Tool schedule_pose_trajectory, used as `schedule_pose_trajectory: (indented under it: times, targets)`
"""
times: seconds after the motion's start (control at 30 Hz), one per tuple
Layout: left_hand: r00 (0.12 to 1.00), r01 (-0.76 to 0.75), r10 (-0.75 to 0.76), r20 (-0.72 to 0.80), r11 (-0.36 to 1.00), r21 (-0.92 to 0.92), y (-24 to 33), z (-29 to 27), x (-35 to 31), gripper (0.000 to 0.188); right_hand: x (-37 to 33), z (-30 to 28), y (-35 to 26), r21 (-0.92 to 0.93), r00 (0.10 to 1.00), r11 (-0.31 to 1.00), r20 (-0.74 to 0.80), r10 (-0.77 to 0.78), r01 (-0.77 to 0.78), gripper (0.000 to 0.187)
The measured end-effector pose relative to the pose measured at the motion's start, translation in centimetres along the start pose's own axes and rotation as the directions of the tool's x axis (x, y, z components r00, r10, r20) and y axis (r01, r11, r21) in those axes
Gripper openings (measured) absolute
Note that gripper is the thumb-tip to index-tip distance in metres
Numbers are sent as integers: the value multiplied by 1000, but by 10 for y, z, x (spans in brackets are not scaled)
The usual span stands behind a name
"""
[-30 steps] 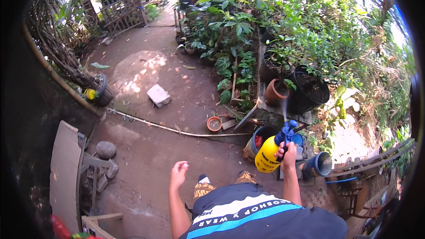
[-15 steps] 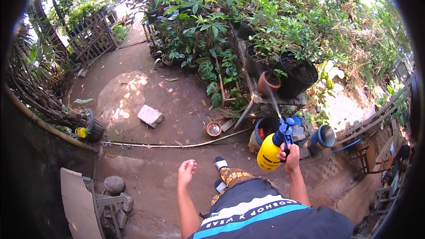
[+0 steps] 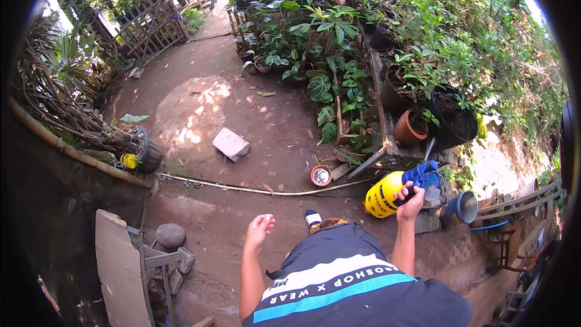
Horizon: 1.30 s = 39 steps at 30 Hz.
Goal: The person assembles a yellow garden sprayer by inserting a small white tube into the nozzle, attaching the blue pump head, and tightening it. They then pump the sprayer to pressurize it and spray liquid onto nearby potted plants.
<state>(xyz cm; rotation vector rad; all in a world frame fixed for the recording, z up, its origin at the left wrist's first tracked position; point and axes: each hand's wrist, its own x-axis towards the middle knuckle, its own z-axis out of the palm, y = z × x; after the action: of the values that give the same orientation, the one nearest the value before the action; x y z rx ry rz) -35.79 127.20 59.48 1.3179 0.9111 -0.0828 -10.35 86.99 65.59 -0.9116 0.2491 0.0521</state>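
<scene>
My right hand point(image 3: 411, 204) is wrapped round the handle of a yellow pump sprayer point(image 3: 382, 195) with a blue head point(image 3: 420, 173). The sprayer leans over, its nozzle end pointing away from me to the right. A thin pale streak of spray rises from the nozzle toward a terracotta pot point(image 3: 410, 128) and a large black pot point(image 3: 454, 122) with leafy plants. My left hand point(image 3: 259, 230) hangs in the air on the left, fingers curled in, with nothing visible in them.
A pale block point(image 3: 231, 144) lies on the ground ahead. A small orange pot point(image 3: 321, 175) stands beside a long thin pipe point(image 3: 260, 190). On the right is a dark bucket point(image 3: 460, 209). A board point(image 3: 121, 269) and a round stone point(image 3: 170, 236) sit at lower left.
The sprayer has moved right with my right hand and tilted further over to the right. My view has shifted, and one foot now shows instead of two.
</scene>
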Motion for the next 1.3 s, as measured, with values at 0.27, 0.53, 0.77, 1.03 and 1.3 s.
schedule_pose_trajectory:
  times: [0.27,0.53,0.77,1.03,1.3]
  targets:
    - [971,-191,48,-234,742,-643,32,-61,62,32,72,65,69,-248,971,957,141,191,-152,31]
    - [748,550,-564,-350,822,-149,-269,-153,43,33,94,157,142,-685,869,692,178,462,-227,35]
    - [513,823,-852,-109,524,-219,-258,-150,22,36,117,237,231,-593,895,729,34,445,-340,32]
    - [855,308,-405,-324,899,-313,-105,-325,312,22,174,401,335,-477,920,818,48,388,-320,28]
    - [945,3,-136,-299,913,-407,179,-394,420,30,205,533,409,-424,891,880,283,354,-214,24]
